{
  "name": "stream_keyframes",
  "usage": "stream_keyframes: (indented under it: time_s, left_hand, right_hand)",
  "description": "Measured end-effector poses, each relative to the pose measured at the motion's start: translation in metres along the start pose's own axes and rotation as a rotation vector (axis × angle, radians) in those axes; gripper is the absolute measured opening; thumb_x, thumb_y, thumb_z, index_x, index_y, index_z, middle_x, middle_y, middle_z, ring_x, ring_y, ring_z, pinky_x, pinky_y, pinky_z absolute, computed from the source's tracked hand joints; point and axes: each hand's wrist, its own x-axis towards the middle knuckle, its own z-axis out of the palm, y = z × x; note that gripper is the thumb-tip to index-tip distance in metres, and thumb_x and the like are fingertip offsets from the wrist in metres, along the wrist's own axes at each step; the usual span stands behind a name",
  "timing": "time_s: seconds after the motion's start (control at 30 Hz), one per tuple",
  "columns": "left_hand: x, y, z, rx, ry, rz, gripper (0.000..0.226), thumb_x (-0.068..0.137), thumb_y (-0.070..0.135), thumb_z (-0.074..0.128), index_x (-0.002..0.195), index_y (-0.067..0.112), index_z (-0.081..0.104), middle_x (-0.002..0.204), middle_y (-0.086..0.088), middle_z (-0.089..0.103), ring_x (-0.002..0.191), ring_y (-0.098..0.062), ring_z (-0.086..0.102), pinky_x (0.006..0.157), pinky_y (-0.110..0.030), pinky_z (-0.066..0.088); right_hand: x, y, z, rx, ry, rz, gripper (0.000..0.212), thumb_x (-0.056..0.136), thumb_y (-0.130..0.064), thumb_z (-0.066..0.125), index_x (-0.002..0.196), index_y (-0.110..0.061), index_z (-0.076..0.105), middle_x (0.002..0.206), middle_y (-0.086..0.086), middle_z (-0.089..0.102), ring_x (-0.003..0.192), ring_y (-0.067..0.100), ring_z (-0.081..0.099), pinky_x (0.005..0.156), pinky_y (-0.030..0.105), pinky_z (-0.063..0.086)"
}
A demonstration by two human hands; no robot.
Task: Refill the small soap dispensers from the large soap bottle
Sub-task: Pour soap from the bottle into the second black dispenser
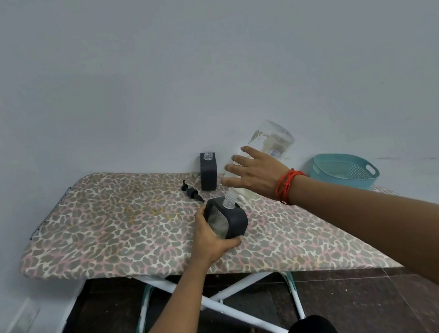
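- The large soap bottle [272, 139] is clear, smooth plastic, cylindrical, with a ribbed screw neck. A little pale liquid and foam cling inside.
- The right hand [254, 173] grips this bottle round its middle, fingers spread across its flank (the thumb is hidden behind it). A red thread bracelet [288, 186] circles the wrist.
- The bottle is tipped over. Its long axis runs from the base, high and to the right near the wall, down and left to the neck, which points into the mouth of the held dispenser [235, 222].
- That dispenser is a squat, rounded block of matte dark grey with a clear window in its face. It leans to the right.
- The left hand [210, 238] grips it from below and behind, fingers curled round its lower edge, just above the ironing board [106, 230].
- The board's cover is soft fabric in a leopard print of grey, pink and cream, on white metal legs.
- A second dispenser [208, 172], the same grey block, stands upright by the wall with its clear neck uncapped, just left of the right hand's fingertips.
- A black pump head [192, 191] lies on its side between the two dispensers.
- A teal plastic basket [332, 167] with a perforated bottom sits on the right.
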Motion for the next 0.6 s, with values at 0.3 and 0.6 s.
stream_keyframes:
  time_s: [0.3, 0.6]
  left_hand:
    - [-0.001, 0.002, 0.001, 0.001, 0.04, -0.032, 0.129, 0.047, 0.042, 0.1, 0.148, 0.021, 0.023, 0.143, 0.006, 0.038, 0.13, -0.01, 0.038, 0.106, -0.027, 0.037]
    - [-0.003, 0.005, 0.0, 0.006, 0.048, -0.033, 0.128, 0.048, 0.038, 0.1, 0.149, 0.016, 0.023, 0.144, 0.002, 0.038, 0.133, -0.014, 0.04, 0.104, -0.025, 0.036]
  right_hand:
    - [0.01, -0.004, -0.015, -0.093, -0.032, -0.045, 0.049, 0.096, -0.012, 0.053, 0.142, -0.024, 0.04, 0.135, 0.011, 0.053, 0.124, 0.035, 0.049, 0.112, 0.056, 0.031]
    - [0.014, -0.005, -0.022, -0.139, -0.057, -0.053, 0.05, 0.094, -0.014, 0.058, 0.139, -0.023, 0.041, 0.131, 0.011, 0.055, 0.121, 0.035, 0.051, 0.111, 0.056, 0.033]
